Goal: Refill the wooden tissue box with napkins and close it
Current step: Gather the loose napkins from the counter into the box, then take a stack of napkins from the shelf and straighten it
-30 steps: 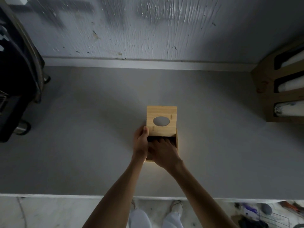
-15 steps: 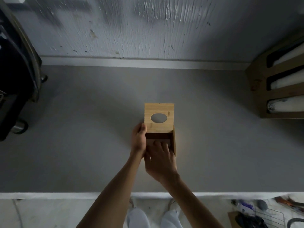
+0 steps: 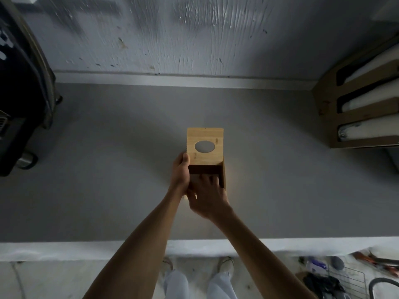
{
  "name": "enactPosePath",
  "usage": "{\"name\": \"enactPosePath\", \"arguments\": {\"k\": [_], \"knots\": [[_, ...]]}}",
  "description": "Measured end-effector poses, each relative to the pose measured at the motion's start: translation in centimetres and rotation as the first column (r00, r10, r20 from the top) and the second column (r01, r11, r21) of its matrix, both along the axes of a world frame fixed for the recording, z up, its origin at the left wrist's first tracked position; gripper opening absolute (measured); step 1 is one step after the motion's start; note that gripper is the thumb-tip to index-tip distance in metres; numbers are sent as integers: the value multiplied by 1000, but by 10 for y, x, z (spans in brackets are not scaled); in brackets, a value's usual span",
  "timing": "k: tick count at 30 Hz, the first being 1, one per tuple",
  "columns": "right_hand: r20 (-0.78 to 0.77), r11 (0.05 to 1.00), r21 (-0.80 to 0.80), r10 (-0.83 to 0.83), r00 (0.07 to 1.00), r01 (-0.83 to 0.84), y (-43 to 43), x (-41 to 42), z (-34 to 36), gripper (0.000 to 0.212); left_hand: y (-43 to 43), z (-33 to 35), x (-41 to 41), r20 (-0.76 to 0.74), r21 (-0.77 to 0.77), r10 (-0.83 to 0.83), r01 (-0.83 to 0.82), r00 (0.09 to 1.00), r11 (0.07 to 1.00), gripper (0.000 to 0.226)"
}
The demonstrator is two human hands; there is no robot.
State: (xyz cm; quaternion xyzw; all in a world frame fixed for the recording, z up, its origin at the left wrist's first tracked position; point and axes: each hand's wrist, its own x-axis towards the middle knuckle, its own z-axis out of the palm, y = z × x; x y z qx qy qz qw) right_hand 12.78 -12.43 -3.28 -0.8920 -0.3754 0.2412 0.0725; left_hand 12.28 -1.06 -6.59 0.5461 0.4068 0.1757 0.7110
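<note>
A small wooden tissue box [image 3: 223,175] stands in the middle of the grey counter. Its lid [image 3: 205,134], with an oval hole, is tipped up and back, so the dark inside shows. My left hand [image 3: 181,171] grips the box's left wall, thumb against the lid's lower left corner. My right hand [image 3: 207,196] reaches into the opening from the near side with its fingers spread inside. Whether napkins lie under those fingers is hidden in the dark interior.
A wooden rack [image 3: 358,104] with white rolls in its slots stands at the right. A black appliance [image 3: 19,93] fills the left edge. The white wall [image 3: 172,35] closes the back. Below the counter's front edge [image 3: 86,247] lie a wire basket [image 3: 345,281] and clutter on the floor.
My right hand has drawn back toward me a little, so more of the open box interior shows. The lid and my left hand stay as they were.
</note>
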Motion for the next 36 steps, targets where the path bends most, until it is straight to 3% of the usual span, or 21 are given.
{"name": "enactPosePath", "arguments": {"k": [6, 9, 11, 14, 17, 19, 22, 29, 33, 36], "knots": [[-68, 992, -125, 15, 998, -23, 3, 3, 7, 41, 13, 2, -4, -141, 18, -236, 240, 962, 971, 26], [-19, 996, -92, 9, 1000, -10, 2, -2, 2, 40, 5, 28, -22, -351, 164, -240, 312, 905, 936, 51], [23, 999, 37, -31, 999, 30, -5, -10, 1, 38, -7, 25, -48, -516, 263, -272, 452, 812, 852, 55], [142, 971, 240, -53, 988, 17, -12, -15, 3, 27, -2, 24, -87, -655, 339, -356, 681, 666, 649, 59], [215, 945, 323, -123, 969, 49, -11, -19, 33, 29, 8, 66, -116, -680, 374, -349, 714, 645, 592, 55], [238, 927, 372, -152, 959, 54, -1, -18, 63, 36, 26, 88, -126, -694, 440, -337, 745, 637, 501, 47], [285, 890, 455, -169, 943, 22, 29, -13, 126, 31, 67, 141, -124, -637, 557, -237, 651, 734, 516, 37], [308, 577, 800, -154, 939, -167, 117, -11, 293, 30, 145, 321, -119, -306, 852, -89, 315, 948, 419, 22], [223, 378, 910, -109, 969, -167, 150, -10, 383, 44, 173, 412, -119, 31, 903, -106, 17, 994, 429, 22], [161, 310, 942, -89, 983, -126, 172, -1, 440, 48, 195, 473, -116, 189, 878, -70, -137, 979, 458, 25]]}}
